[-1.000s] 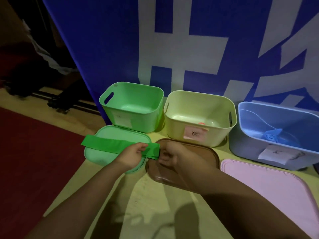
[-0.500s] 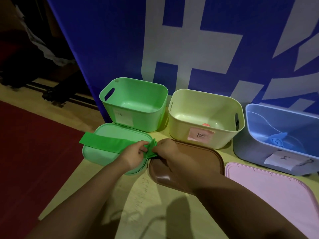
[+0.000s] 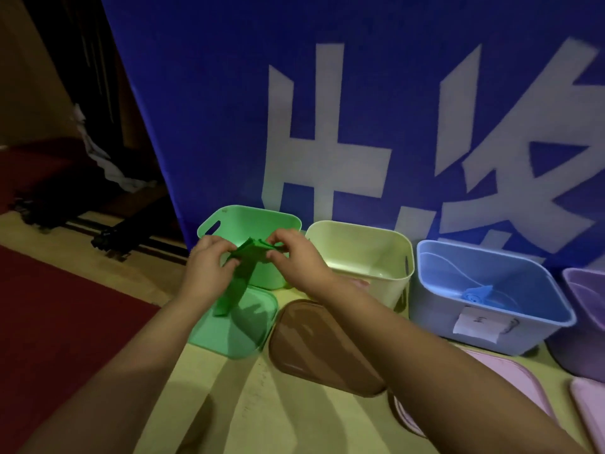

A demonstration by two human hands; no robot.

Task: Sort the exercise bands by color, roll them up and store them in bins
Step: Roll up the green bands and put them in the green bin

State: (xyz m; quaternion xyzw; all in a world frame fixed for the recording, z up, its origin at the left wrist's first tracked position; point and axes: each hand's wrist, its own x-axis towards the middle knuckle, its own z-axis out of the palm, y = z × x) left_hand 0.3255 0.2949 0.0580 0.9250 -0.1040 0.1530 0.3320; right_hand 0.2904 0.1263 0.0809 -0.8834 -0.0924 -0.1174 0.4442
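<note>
**Over the green bin: both hands on a green band**

Above the front rim of the green bin (image 3: 252, 224), both hands hold a green band (image 3: 244, 267) up in the air. The left hand (image 3: 209, 267) pinches the band's upper part from the left, fingers curled onto it. The right hand (image 3: 294, 257) pinches the same bunched upper end from the right, thumb and fingers closed on the fabric. The top of the band looks folded or partly rolled between the two hands, can't tell which. The loose end hangs down and left, its tip over the green lid (image 3: 242, 326) lying flat on the table (image 3: 294, 417) in front of the green bin.

Bins stand in a row against a blue banner (image 3: 203, 109) with white characters. Right of the green bin is a cream bin (image 3: 363, 244), close beside it. Next right is a blue bin (image 3: 491, 326) with a rolled blue band (image 3: 474, 294) inside and a white paper label (image 3: 474, 324) on its front wall. A purple bin (image 3: 586, 322) is cut off at the right edge.

A brown lid (image 3: 314, 348) lies in front of the cream bin, just beside the green lid. A pink lid (image 3: 510, 371) lies in front of the blue bin, partly hidden by the right forearm. A red carpet (image 3: 49, 322) covers the floor to the left
</note>
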